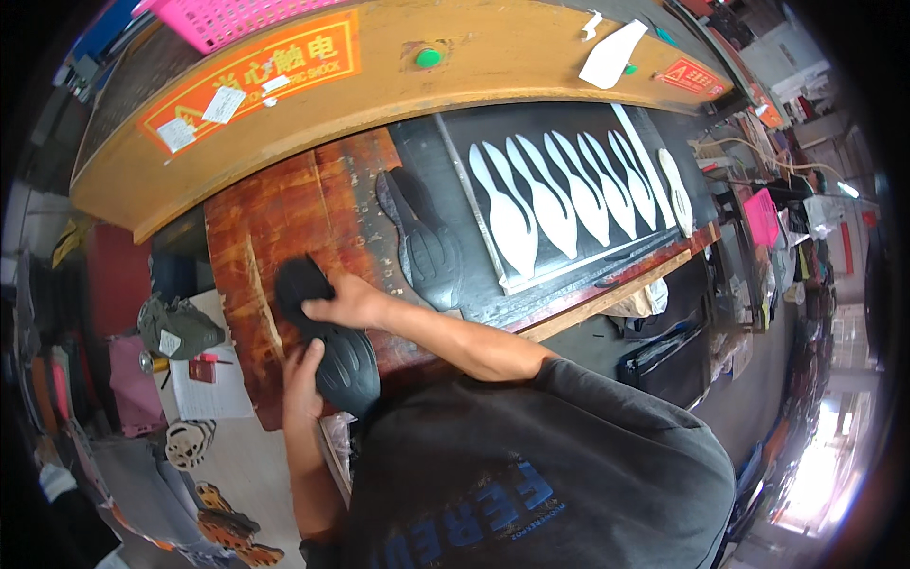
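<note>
Both hands are on a black shoe insole (350,372) at the near left edge of the worktable. My right hand (353,302) grips it around the middle, thumb on top. My left hand (303,381) holds its left side, lower down. The grooved wide end points toward my body, and the other end points away over the red-brown board (313,204). Whether a second piece lies under it, I cannot tell. To the right of my hands, more dark insoles (436,261) lie overlapping on the table. Several white insole-shaped pieces (512,228) stand in a row farther right.
The white pieces lie on a black framed plate (455,128). A yellow machine beam (512,62) with green buttons spans the far side, a pink basket (227,19) above it. At left are papers (213,389), a green bag (180,325) and sandals (232,531) on the floor.
</note>
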Available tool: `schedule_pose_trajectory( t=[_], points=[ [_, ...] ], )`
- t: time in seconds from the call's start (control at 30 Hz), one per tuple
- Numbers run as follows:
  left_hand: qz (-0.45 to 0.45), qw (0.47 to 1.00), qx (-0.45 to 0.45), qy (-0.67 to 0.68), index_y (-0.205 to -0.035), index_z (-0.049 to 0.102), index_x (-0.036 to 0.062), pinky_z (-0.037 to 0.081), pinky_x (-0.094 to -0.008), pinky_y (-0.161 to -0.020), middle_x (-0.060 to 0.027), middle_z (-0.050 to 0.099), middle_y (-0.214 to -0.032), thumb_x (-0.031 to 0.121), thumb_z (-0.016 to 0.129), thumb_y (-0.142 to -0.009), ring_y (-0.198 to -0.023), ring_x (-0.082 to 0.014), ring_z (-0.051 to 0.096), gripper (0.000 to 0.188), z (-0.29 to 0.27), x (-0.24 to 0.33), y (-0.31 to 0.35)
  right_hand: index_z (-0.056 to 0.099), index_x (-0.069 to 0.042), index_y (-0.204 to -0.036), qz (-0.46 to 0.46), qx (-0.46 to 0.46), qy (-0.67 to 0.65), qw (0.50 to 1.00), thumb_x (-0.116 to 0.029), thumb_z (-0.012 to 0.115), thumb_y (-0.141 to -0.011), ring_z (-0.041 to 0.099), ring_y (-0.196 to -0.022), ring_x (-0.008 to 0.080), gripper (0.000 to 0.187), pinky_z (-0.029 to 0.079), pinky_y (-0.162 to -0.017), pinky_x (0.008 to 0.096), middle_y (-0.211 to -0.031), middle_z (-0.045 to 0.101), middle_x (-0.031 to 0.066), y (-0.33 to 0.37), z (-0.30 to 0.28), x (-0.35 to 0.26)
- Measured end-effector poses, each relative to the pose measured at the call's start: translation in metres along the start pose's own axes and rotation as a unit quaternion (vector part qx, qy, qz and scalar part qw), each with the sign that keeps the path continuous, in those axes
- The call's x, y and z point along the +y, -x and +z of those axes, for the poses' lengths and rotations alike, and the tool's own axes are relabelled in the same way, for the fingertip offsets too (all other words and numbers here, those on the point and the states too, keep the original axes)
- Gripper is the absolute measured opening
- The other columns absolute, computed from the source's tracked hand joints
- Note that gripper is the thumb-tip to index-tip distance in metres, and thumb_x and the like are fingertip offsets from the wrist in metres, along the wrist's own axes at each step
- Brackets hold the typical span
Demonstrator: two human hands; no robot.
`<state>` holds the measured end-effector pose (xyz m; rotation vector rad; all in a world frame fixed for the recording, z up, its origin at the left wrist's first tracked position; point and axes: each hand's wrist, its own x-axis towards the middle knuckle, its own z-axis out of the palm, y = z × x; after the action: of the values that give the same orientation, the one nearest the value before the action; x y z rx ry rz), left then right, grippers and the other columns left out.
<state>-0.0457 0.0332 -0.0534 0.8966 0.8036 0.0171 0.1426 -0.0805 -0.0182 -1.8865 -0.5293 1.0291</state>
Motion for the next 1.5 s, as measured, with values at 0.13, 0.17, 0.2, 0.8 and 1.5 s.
schedule_pose_trajectory(
  t=[0.13, 0.17, 0.2, 0.8, 1.5],
  points=[
    [-0.053, 0.987, -0.029, 0.150, -0.145, 0.061, -0.0039, 0.056, -0.0364, -0.105, -0.0121, 0.073, -0.133, 0.034, 0.066, -0.109, -0.118, -0.0248, 0.071, 0.053, -0.013, -0.041, -0.005, 0.063, 0.009, -0.138, -0.081, 0.144, 0.131, 0.977, -0.039, 0.079, -0.092, 0.067, -0.122, 0.0465, 0.069, 0.053, -0.108, 0.0479, -0.133, 0.068, 0.0318, 0.045, -0.054, 0.060],
    [-0.053, 0.969, -0.057, 0.235, -0.145, 0.062, -0.0035, 0.056, -0.0365, -0.105, -0.0125, 0.073, -0.133, 0.038, 0.064, -0.110, -0.118, -0.0260, 0.071, 0.054, -0.017, -0.046, -0.007, 0.063, 0.008, -0.139, -0.042, 0.168, 0.106, 0.979, -0.040, 0.080, -0.091, 0.068, -0.121, 0.0451, 0.069, 0.055, -0.107, 0.0479, -0.133, 0.067, 0.0300, 0.050, -0.077, 0.071],
    [-0.045, 0.945, -0.105, 0.305, -0.143, 0.064, -0.0013, 0.059, -0.0414, -0.103, -0.0150, 0.074, -0.133, 0.043, 0.059, -0.111, -0.117, -0.0311, 0.072, 0.055, -0.020, -0.052, -0.006, 0.063, 0.006, -0.140, 0.035, 0.194, 0.173, 0.965, -0.041, 0.080, -0.091, 0.069, -0.119, 0.0438, 0.069, 0.056, -0.105, 0.0478, -0.132, 0.066, 0.0287, 0.054, -0.095, 0.080],
    [-0.032, 0.933, -0.021, 0.359, -0.112, 0.068, 0.0081, 0.046, -0.0344, -0.043, -0.0091, 0.065, -0.089, 0.063, 0.056, -0.105, -0.061, -0.0199, 0.054, 0.057, 0.022, -0.077, -0.025, 0.062, 0.001, -0.144, 0.051, 0.297, 0.366, 0.881, -0.033, 0.089, -0.083, 0.063, -0.118, 0.0417, 0.075, 0.055, -0.100, 0.0477, -0.127, 0.060, 0.0215, 0.058, -0.108, 0.105],
    [-0.005, 0.936, 0.016, 0.353, -0.105, 0.069, 0.0088, 0.047, -0.0341, -0.049, -0.0056, 0.065, -0.079, 0.060, 0.053, -0.108, -0.056, -0.0203, 0.058, 0.053, 0.020, -0.083, -0.027, 0.063, 0.004, -0.145, 0.028, 0.297, 0.393, 0.870, -0.026, 0.086, -0.085, 0.063, -0.121, 0.0403, 0.071, 0.055, -0.103, 0.0458, -0.132, 0.061, 0.0211, 0.062, -0.102, 0.105]
  ],
)
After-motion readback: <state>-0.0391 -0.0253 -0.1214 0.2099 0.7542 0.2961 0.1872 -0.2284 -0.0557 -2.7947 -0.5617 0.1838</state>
